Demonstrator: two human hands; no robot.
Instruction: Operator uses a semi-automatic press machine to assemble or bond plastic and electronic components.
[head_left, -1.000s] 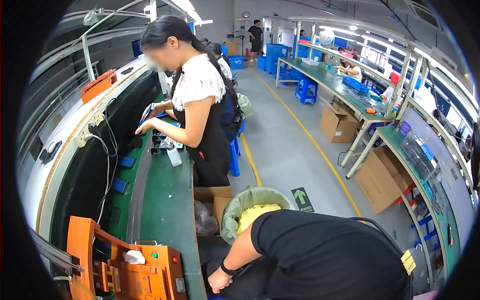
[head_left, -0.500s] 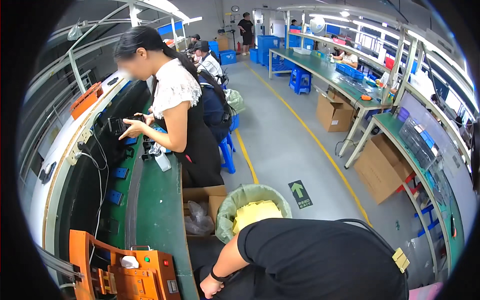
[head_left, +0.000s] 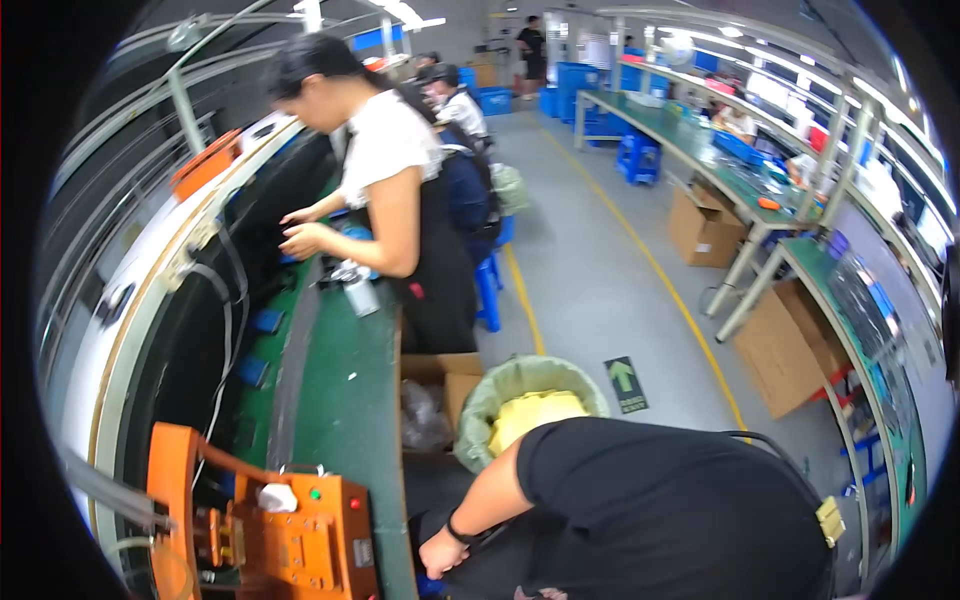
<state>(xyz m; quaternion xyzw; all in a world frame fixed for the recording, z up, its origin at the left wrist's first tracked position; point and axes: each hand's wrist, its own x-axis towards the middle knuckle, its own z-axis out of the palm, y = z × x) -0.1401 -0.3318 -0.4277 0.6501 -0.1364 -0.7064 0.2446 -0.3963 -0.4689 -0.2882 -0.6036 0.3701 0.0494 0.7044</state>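
Note:
My right hand (head_left: 443, 554), a black band at its wrist, is low beside the bench, against my dark trousers (head_left: 432, 520). Its fingers are curled closed, with the tips hidden underneath. A bit of something blue (head_left: 430, 586) shows just below the knuckles; whether the hand grips it or cloth cannot be made out. My left hand is out of the picture. To the left of my right hand, on the green bench (head_left: 345, 400), stands an orange machine (head_left: 300, 545) with a green and a red button.
A green-lined bin (head_left: 480, 400) holding yellow sheets and an open carton (head_left: 462, 385) stand beyond my arm. Further along the bench a co-worker (head_left: 385, 190) stands with both hands over it, near a white bottle (head_left: 361, 297). Blue stools (head_left: 638, 157) and cartons line the aisle.
The view has swung left, so the scene sits further right. My right hand stays low by my trousers, and blue now shows under it. The co-worker's dark device no longer shows clearly in their hands.

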